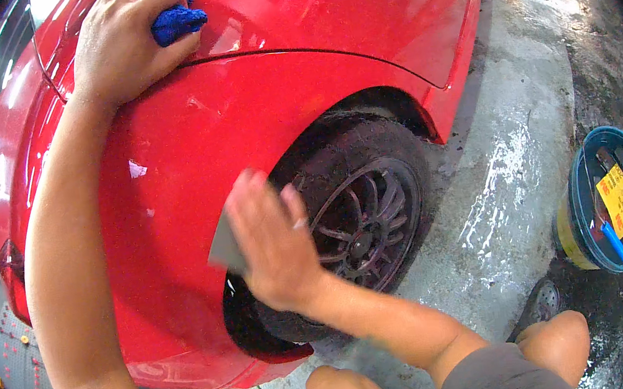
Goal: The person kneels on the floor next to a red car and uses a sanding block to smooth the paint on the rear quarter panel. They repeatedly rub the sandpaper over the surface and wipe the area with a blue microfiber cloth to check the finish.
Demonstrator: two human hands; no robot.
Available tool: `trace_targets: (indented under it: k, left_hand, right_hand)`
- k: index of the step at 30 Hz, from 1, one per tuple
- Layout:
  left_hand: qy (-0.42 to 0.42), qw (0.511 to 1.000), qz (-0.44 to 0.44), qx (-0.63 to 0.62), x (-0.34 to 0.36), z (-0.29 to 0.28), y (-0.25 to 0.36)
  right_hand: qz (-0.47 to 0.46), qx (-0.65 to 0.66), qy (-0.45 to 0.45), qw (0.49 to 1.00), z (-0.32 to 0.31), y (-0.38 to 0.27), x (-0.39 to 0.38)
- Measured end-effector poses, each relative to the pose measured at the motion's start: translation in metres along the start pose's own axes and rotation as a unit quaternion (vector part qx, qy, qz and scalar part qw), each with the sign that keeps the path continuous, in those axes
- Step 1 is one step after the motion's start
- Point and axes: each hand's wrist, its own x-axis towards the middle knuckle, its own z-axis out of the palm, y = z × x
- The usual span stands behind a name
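My left hand grips a bunched blue microfiber cloth at the top, resting against the upper body of a red car. Beside the wheel arch, my right hand lies over a grey sheet that looks like sandpaper on the fender. Its fingers are stretched and slightly smeared by motion, with the sheet's edge sticking out on the left. A dark multi-spoke wheel sits in the arch just right of that hand.
On the wet concrete floor at right stands a round bucket, holding a yellow printed sheet and a blue-handled tool. My knees and dark shorts show at the bottom. A dark perforated panel is at lower left.
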Motion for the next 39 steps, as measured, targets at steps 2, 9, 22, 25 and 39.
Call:
trace_targets:
  k: [2,9,22,25,39]
  left_hand:
    - [-0.01,1.0,-0.004,-0.004,-0.002,0.0,0.002]
    - [-0.029,0.999,0.01,-0.017,0.003,-0.007,-0.004]
    - [0.004,1.0,-0.002,0.012,0.002,0.003,0.001]
    - [-0.009,1.0,-0.004,0.026,0.001,-0.004,0.002]
    - [0.012,1.0,0.004,-0.008,0.001,-0.016,0.006]
  right_hand:
    - [-0.035,-0.02,-0.001,0.999,0.006,0.006,-0.009]
    - [0.197,-0.07,0.172,0.963,-0.04,0.201,0.055]
    - [-0.057,0.042,-0.049,0.996,0.005,-0.027,-0.017]
    - [0.004,0.002,0.059,0.998,-0.01,0.037,0.03]
    - [0.04,-0.041,0.114,0.992,-0.02,0.042,0.075]
